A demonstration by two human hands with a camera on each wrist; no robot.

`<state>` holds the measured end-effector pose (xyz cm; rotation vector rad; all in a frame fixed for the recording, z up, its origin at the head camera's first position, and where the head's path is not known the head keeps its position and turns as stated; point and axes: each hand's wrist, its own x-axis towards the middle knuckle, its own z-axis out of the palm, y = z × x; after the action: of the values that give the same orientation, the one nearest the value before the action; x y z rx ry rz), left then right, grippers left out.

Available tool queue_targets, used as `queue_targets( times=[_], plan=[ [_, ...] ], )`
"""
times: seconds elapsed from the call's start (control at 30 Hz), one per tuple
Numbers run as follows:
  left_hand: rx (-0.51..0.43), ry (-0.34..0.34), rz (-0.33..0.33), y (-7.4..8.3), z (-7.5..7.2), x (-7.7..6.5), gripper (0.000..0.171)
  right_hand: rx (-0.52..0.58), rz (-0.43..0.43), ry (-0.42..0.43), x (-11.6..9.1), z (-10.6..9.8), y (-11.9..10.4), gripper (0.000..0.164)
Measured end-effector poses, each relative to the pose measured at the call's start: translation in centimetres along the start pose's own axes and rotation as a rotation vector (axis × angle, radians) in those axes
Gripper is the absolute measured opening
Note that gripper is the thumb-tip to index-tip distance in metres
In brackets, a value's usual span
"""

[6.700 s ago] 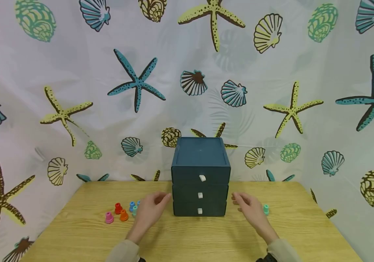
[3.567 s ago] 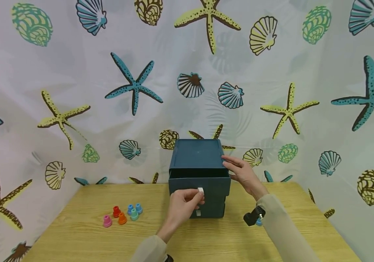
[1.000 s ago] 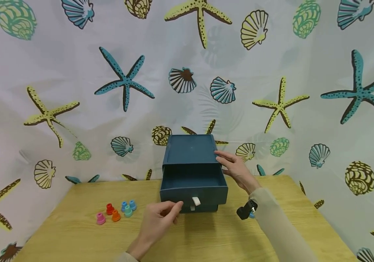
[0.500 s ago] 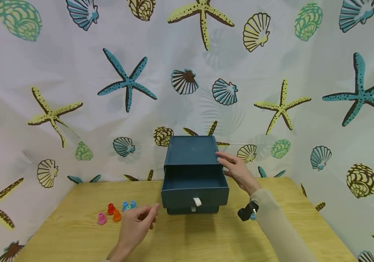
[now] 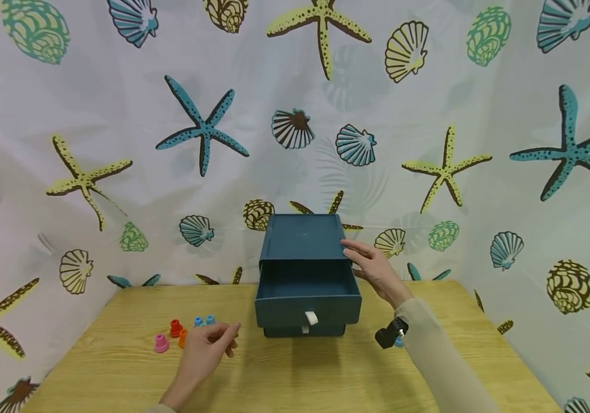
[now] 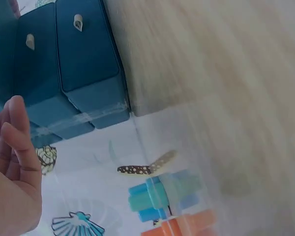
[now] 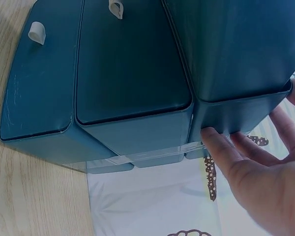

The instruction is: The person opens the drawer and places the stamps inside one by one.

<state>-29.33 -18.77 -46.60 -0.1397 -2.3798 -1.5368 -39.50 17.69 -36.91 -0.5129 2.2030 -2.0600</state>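
A dark blue cabinet (image 5: pixel 302 236) has its top drawer (image 5: pixel 282 312) pulled far out, and the bare inside shows. The drawer's white pull tab (image 5: pixel 311 318) hangs free. My right hand (image 5: pixel 375 272) rests against the cabinet's right side, with fingertips at the top edge; in the right wrist view its fingers (image 7: pixel 221 147) press the side wall. My left hand (image 5: pixel 203 350) hovers with loosely bent, empty fingers, left of the drawer. Beside it lie small stepped plastic pegs: pink (image 5: pixel 161 343), red (image 5: pixel 176 328), orange (image 5: pixel 183 338) and blue (image 5: pixel 210 319). A teal peg (image 6: pixel 150 197) shows in the left wrist view.
Two lower drawers stay pushed in; the middle one (image 7: pixel 132 64) shows in the right wrist view. A blue piece (image 5: pixel 399 342) lies on the wooden table (image 5: pixel 284 384) by the right wrist, partly hidden. A shell-patterned cloth (image 5: pixel 295 178) hangs behind.
My right hand came to the cabinet's side and stays there. My left hand pulled the top drawer out by its tab, let go, and moved left to the pegs.
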Motion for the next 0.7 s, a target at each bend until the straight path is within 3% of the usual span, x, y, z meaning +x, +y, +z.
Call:
queue_targets(
  times=[0.2,0.4,0.7],
  plan=[
    [0.059,-0.003,-0.083,-0.5,-1.7,0.7,0.026,0.000,0.000,-0.002,0.0,-0.1,0.1,0.050],
    [0.078,-0.074,-0.117,-1.6,-4.1,1.6,0.022,0.000,0.000,0.005,0.0,0.1,0.0,0.048],
    [0.088,-0.011,-0.225,-2.9,-8.1,2.6,0.042,0.002,0.001,0.006,-0.1,0.2,-0.1,0.050]
  ],
)
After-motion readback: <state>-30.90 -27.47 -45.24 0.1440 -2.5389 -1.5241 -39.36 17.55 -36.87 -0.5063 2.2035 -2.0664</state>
